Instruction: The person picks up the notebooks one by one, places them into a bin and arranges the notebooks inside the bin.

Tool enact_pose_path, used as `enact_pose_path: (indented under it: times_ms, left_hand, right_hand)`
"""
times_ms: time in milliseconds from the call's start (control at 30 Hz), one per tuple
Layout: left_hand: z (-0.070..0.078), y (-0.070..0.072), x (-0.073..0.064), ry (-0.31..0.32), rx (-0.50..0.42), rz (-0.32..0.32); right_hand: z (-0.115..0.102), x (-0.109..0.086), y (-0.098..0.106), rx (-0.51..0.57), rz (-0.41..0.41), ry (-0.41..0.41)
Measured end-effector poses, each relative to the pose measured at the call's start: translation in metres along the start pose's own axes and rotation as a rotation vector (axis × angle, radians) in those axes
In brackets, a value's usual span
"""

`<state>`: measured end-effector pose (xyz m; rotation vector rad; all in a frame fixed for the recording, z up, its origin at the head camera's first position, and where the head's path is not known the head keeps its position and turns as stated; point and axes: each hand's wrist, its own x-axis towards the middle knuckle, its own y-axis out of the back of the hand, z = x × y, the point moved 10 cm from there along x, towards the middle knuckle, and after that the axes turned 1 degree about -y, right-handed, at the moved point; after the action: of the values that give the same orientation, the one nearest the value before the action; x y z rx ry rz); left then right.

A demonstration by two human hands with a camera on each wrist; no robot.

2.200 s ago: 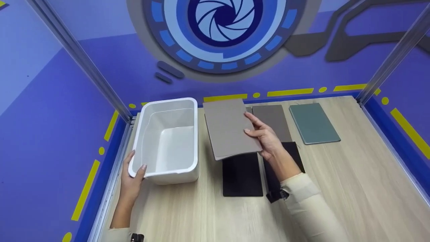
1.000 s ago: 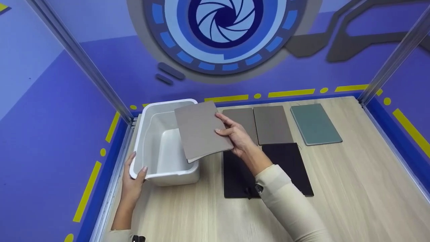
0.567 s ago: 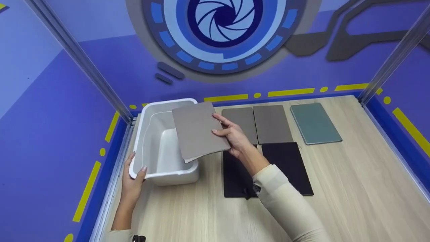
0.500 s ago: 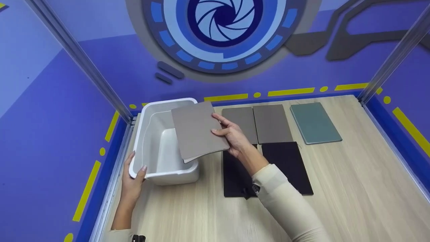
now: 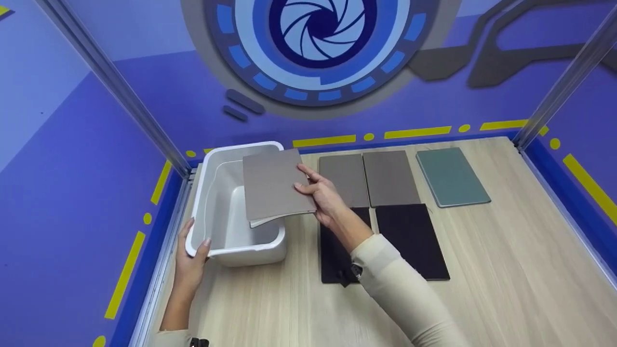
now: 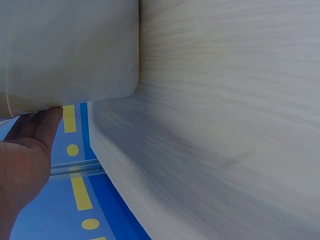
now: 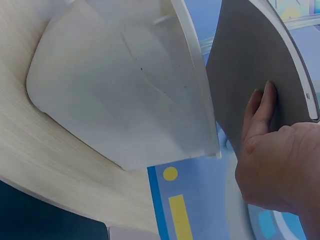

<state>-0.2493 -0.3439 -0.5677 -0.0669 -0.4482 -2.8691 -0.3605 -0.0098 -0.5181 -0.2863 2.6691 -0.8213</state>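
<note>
My right hand (image 5: pixel 328 197) pinches a thin grey-brown notebook (image 5: pixel 274 185) by its right edge, thumb on top and fingers beneath. The notebook hangs over the right part of a white plastic bin (image 5: pixel 229 193), its page edges showing along the near side. In the right wrist view the fingers (image 7: pixel 262 110) press the underside of the cover, above the bin's rim. My left hand (image 5: pixel 190 258) grips the bin's near left corner, thumb over the rim. From the left wrist view, those fingers lie against the bin's outer wall (image 6: pixel 70 50). The visible part of the bin's floor is bare.
Right of the bin, two grey-brown notebooks (image 5: pixel 391 178) lie side by side on the wooden table (image 5: pixel 506 250). Nearer to me lie two black notebooks (image 5: pixel 409 236), one partly under my right forearm. A green notebook (image 5: pixel 453 177) lies at the far right. Blue printed walls enclose the table.
My right hand has carried the notebook left from above the other notebooks to over the bin, lowering it slightly at the end. The left hand has stayed on the bin's corner.
</note>
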Motion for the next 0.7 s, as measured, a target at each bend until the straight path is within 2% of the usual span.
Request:
enact_pose_path:
  times_ms: [333, 533, 700]
  left_hand:
    - [-0.002, -0.001, 0.000, 0.007, 0.009, -0.001]
    - [-0.002, 0.000, 0.000, 0.011, 0.041, -0.006]
    - [-0.004, 0.000, 0.000, 0.020, 0.026, -0.012]
  right_hand:
    - [0.010, 0.006, -0.015, -0.038, -0.001, -0.015]
    - [0.015, 0.011, -0.028, -0.032, -0.031, -0.004]
    - [0.017, 0.012, -0.037, -0.024, -0.051, -0.014]
